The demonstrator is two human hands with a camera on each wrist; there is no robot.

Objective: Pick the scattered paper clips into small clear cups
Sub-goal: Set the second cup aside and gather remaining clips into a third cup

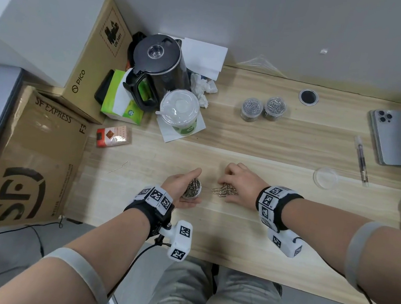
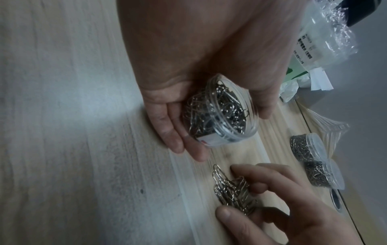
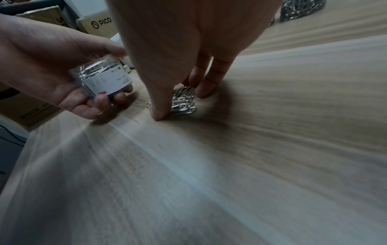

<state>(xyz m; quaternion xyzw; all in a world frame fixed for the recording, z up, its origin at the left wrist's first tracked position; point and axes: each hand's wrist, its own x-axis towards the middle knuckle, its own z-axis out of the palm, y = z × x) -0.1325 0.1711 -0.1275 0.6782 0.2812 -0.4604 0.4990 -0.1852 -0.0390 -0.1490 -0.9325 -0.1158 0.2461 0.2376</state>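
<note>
My left hand grips a small clear cup of silver paper clips. The cup is tilted, with its open mouth turned toward my right hand, and a white label shows on its side. Just right of it, a small pile of paper clips lies on the wooden table. My right hand is bent over the pile, with its thumb on the near side and its fingers on the far side, pinching the clips together.
Two filled clear cups stand at the back. A loose clear lid, a pen and a phone lie to the right. A kettle, a drink cup, a tissue box and cardboard boxes crowd the left.
</note>
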